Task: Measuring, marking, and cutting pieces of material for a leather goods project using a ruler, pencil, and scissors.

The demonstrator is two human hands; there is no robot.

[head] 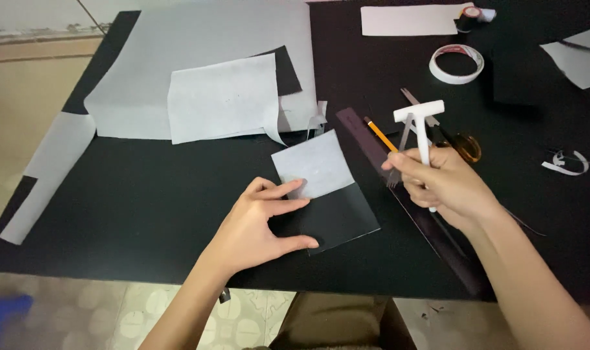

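My left hand (256,223) presses flat on a small black card piece (337,217) that has a light grey paper square (313,165) stuck over its upper half. Thumb and fingers rest on the piece's left edge. My right hand (441,185) is closed around a white T-shaped tool (421,123), held upright just right of the piece, above a long dark ruler (398,188). A yellow pencil (380,134) lies beside the ruler.
A black sheet (146,194) covers the table. Large grey paper pieces (220,97) lie at the back left, a grey strip (45,172) at the left edge. A white tape roll (457,63), scissors with amber handles (466,146) and paper scraps (564,162) lie at right.
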